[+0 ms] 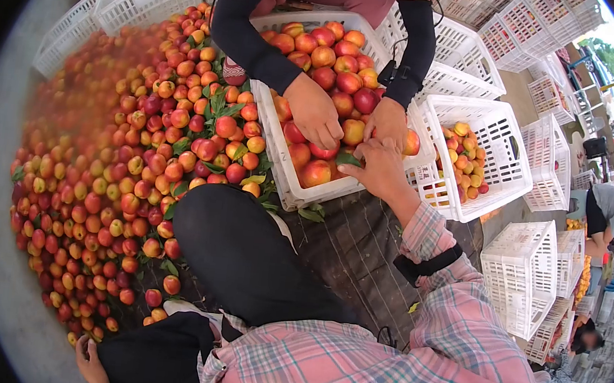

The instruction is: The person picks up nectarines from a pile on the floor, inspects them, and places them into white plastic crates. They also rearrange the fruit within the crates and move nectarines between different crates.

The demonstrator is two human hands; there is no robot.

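Note:
My right hand (382, 171) reaches over the near corner of a white plastic crate (293, 199) filled with red and yellow nectarines (316, 173). Its thumb and fingers close around a green leaf (348, 158) lying among the fruit. Down at the lower left, my left hand (92, 365) is partly in view beside my dark-trousered knee, fingers slightly apart and holding nothing visible. Across the crate, another person's two hands (315, 112) work in the same fruit, one of them (387, 124) close to my right hand.
A large heap of nectarines (119, 194) with leaves covers the floor on the left. To the right stands a white crate (510, 149) part-filled with smaller fruit. Stacked white crates (520, 266) lie farther right, near a bending person (611, 212). Dark ground cloth (346, 248) lies below.

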